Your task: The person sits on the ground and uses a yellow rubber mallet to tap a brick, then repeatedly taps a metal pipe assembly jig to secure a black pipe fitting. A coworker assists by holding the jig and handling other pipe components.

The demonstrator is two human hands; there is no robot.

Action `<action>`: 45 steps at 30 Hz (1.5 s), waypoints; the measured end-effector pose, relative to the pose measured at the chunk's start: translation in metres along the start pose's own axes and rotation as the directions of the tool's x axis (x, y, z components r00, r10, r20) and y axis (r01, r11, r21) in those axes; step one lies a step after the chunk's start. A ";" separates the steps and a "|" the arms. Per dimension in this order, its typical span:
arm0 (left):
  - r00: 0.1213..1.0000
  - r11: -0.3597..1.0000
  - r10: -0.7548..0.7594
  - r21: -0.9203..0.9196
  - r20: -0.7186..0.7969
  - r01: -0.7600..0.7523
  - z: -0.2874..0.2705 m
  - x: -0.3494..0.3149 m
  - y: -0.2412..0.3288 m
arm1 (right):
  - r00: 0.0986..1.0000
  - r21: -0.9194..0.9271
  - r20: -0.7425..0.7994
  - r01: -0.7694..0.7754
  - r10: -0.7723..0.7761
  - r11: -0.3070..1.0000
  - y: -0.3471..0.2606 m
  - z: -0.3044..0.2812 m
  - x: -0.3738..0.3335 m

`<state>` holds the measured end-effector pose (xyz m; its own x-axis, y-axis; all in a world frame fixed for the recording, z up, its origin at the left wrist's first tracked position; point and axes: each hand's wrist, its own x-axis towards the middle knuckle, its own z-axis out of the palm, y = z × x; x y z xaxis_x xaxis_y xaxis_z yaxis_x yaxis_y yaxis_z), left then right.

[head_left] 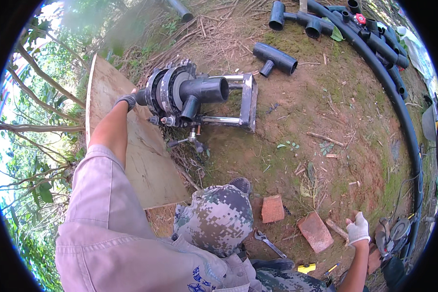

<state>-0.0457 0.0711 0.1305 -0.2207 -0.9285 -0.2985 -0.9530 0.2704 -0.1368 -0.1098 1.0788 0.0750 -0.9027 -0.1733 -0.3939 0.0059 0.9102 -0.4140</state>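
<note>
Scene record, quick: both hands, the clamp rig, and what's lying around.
Left hand: gloved, at the black pipe stub
Right hand: white-gloved, near a piece of wood; grip unclear
Clamp rig: black tee fitting at its picture-right side
Ground: loose tee, two reddish bricks, adjustable wrench

Beige shirt (107,238) with blue markings (197,287); camouflage trousers (214,219); grey left glove (127,100); white right glove (359,232).

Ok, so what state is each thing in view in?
Mounted tee: in the clamp, open end facing right.
Left hand: gloved, at the pipe end; grip unclear.
Right hand: gloved, nothing visible in it.
Loose tee: lying on the ground.
Adjustable wrench: lying flat.
Two bricks: lying apart.
Long pipe: curved.
</note>
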 end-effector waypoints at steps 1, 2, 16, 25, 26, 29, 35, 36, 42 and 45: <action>0.996 1.000 0.026 0.005 0.084 -0.026 0.010 0.003 -0.006 | 0.997 -0.063 0.075 0.005 -0.001 0.998 -0.035 0.004 0.021; 0.983 0.998 0.058 0.001 0.172 -0.059 0.020 -0.002 -0.001 | 0.986 -0.027 0.146 -0.078 0.081 0.997 -0.070 0.008 0.038; 0.940 0.949 -0.125 -0.240 0.319 0.207 -0.040 0.025 -0.002 | 0.846 0.192 0.469 0.180 -0.251 0.965 -0.322 0.080 0.187; 0.708 0.286 0.530 -0.884 0.467 0.369 0.073 0.154 -0.036 | 0.962 0.560 0.194 0.051 -0.191 0.827 -0.442 0.176 0.215; 0.697 0.285 0.537 -0.880 0.475 0.379 0.081 0.149 -0.027 | 0.959 0.596 0.254 -0.050 -0.128 0.802 -0.446 0.180 0.217; 0.688 0.227 0.561 -0.885 0.461 0.407 0.091 0.126 -0.018 | 0.942 0.595 0.318 -0.108 -0.110 0.797 -0.446 0.192 0.225; 0.998 0.726 -0.012 -0.687 -0.062 -0.034 0.002 0.023 0.045 | 0.988 0.755 0.154 -0.114 -0.005 0.646 -0.404 0.215 0.224; 0.973 0.575 0.076 -0.787 -0.220 -0.223 -0.012 0.012 0.036 | 0.986 0.802 0.166 -0.121 -0.024 0.584 -0.404 0.216 0.224; 0.791 0.166 0.157 -0.774 -0.591 -0.611 -0.067 -0.090 0.069 | 0.972 0.871 0.118 -0.200 0.204 0.449 -0.376 0.207 0.190; 0.784 -0.003 0.259 -0.812 -0.564 -0.584 -0.084 -0.124 0.108 | 0.966 0.940 -0.045 -0.046 0.255 0.339 -0.326 0.187 0.133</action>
<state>-0.1384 0.1944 0.2323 -0.5367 -0.8015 0.2638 -0.0369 0.3347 0.9416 -0.1514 0.6881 0.0040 -0.8897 0.0820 -0.4491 0.4476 -0.0368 -0.8935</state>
